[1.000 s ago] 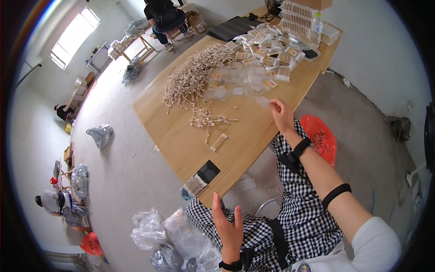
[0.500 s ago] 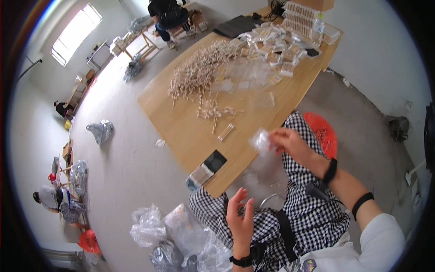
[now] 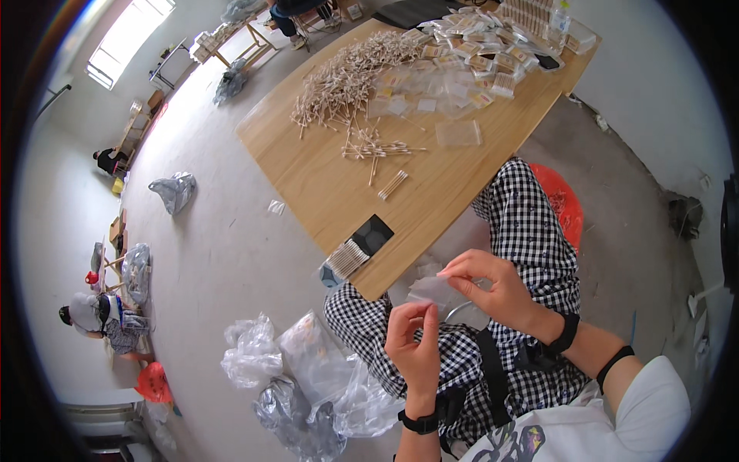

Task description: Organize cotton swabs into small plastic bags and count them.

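Above my lap, a small clear plastic bag (image 3: pixel 433 291) is stretched between my two hands. My left hand (image 3: pixel 414 350) pinches its near edge; my right hand (image 3: pixel 496 289) grips its far right corner with bent fingers. On the wooden table (image 3: pixel 308 200) beyond, a short row of cotton swabs (image 3: pixel 393 185) lies apart from a loose cluster of swabs (image 3: pixel 369 146) and a big heap of swabs (image 3: pixel 339 81). At the near corner, another row of swabs (image 3: pixel 348 259) rests beside a black flat object (image 3: pixel 375 233).
Flat clear bags (image 3: pixel 431 92), filled swab packs (image 3: pixel 477 50) and a bottle (image 3: pixel 559 23) cover the table's far right. A red bag (image 3: pixel 568 215) is beyond my right knee. Clear plastic bags (image 3: pixel 308 377) lie on the floor to my left. A person (image 3: pixel 92 316) works at far left.
My right hand has come down and toward me with the plastic bag. My left hand, open before, has closed on the bag's near edge. The view has shifted slightly.
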Action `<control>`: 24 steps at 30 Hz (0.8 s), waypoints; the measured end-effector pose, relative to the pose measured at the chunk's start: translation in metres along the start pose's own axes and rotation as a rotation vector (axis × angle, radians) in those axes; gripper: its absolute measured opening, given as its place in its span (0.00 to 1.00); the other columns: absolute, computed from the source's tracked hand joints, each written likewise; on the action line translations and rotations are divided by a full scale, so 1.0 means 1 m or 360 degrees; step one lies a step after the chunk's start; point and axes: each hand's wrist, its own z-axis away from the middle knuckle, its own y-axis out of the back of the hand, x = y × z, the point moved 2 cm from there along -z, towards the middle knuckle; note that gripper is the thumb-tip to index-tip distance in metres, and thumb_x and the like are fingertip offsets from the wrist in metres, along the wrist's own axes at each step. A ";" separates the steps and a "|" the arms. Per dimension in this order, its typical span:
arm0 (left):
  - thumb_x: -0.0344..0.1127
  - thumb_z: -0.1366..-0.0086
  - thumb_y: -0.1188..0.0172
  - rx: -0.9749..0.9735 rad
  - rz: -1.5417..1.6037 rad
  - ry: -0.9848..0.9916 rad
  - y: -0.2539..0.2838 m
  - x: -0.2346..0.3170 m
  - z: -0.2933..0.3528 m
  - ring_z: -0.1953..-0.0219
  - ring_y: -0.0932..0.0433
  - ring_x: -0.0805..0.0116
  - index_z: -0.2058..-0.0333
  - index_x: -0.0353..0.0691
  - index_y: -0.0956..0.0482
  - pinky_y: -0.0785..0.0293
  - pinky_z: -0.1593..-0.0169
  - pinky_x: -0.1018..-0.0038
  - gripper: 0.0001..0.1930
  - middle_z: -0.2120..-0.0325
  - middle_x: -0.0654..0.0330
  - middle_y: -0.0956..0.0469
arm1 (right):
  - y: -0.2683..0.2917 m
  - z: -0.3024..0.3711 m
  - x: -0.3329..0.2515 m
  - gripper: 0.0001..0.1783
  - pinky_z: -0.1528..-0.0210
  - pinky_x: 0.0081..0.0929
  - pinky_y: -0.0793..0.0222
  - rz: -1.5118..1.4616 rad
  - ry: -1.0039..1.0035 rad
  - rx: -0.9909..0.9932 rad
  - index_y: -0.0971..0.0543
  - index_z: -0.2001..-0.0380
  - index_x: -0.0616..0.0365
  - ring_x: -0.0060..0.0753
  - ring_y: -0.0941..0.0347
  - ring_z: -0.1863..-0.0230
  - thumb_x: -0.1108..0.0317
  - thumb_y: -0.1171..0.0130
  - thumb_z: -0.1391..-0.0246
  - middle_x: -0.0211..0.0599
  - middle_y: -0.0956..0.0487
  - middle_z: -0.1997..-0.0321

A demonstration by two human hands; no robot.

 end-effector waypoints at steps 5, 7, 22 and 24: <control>0.26 0.32 0.42 -0.0020 0.0136 0.0291 -0.005 0.010 0.003 0.69 0.18 0.73 0.61 0.29 0.20 0.21 0.65 0.80 0.06 0.70 0.59 0.17 | -0.003 0.001 -0.011 0.17 0.54 0.31 0.26 0.0510 0.0400 0.0109 0.19 0.52 0.58 0.42 0.22 0.57 0.73 0.35 0.47 0.42 0.21 0.53; 0.27 0.32 0.41 -0.0005 0.0165 0.0511 -0.003 0.008 0.004 0.71 0.17 0.72 0.61 0.28 0.20 0.20 0.69 0.80 0.06 0.71 0.58 0.17 | -0.004 0.007 -0.024 0.22 0.54 0.35 0.27 0.0769 0.0624 0.0073 0.20 0.50 0.57 0.46 0.24 0.56 0.73 0.33 0.51 0.44 0.22 0.51; 0.31 0.33 0.37 -0.0312 0.0282 0.0446 0.001 -0.006 0.017 0.73 0.21 0.81 0.63 0.33 0.19 0.27 0.69 0.86 0.07 0.74 0.63 0.17 | -0.004 0.025 0.015 0.13 0.58 0.19 0.24 -0.0661 -0.0597 -0.0473 0.18 0.58 0.66 0.20 0.20 0.62 0.67 0.36 0.41 0.35 0.16 0.62; 0.32 0.33 0.37 -0.0266 0.0237 0.0448 -0.003 -0.006 0.019 0.73 0.21 0.81 0.63 0.33 0.19 0.28 0.69 0.86 0.07 0.74 0.64 0.18 | -0.003 0.026 0.014 0.10 0.59 0.21 0.24 -0.0479 -0.0648 -0.0408 0.18 0.61 0.65 0.21 0.20 0.63 0.68 0.37 0.40 0.36 0.16 0.63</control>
